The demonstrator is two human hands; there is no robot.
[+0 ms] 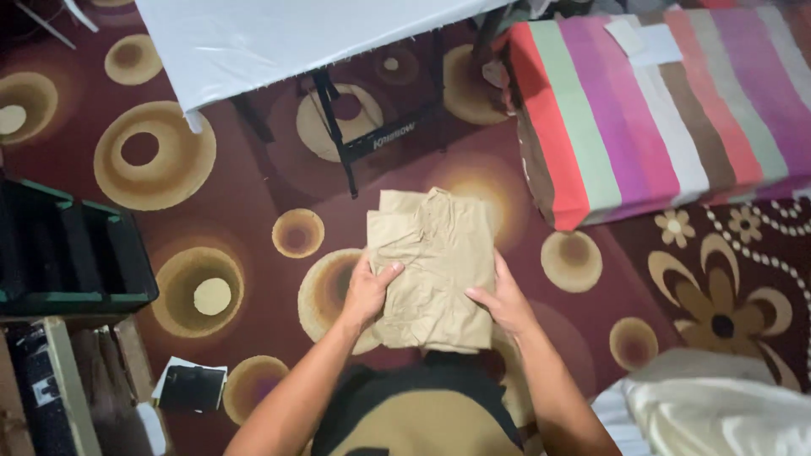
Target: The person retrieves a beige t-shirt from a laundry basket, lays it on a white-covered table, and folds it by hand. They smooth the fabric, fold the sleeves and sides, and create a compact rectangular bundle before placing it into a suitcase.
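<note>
- Head view, centre of the frame: you hold a folded tan garment flat between both hands, above the dark red carpet with round tan rings.
- Your left hand closes on the garment's left edge, thumb lying across the top of the cloth, fingers hidden beneath.
- Your right hand takes the right edge the same way, thumb on top and pointing inward, palm under the fold.
- The garment looks already folded into a rough rectangle, its collar end toward the top of the frame; by my judgement you are at the carrying or squaring stage, not mid-fold.
- A next move would call for keeping both edges pinched evenly, so the layers do not slide apart, and for a flat spot to receive it.
- Upper left to upper centre: a board covered in white cloth on a black metal stand.
- Upper right: a striped cushion in red, green, purple and white bands.
- Left edge: a dark crate with green rims.
- Lower right corner: pale bedding, well apart from the garment.
</note>
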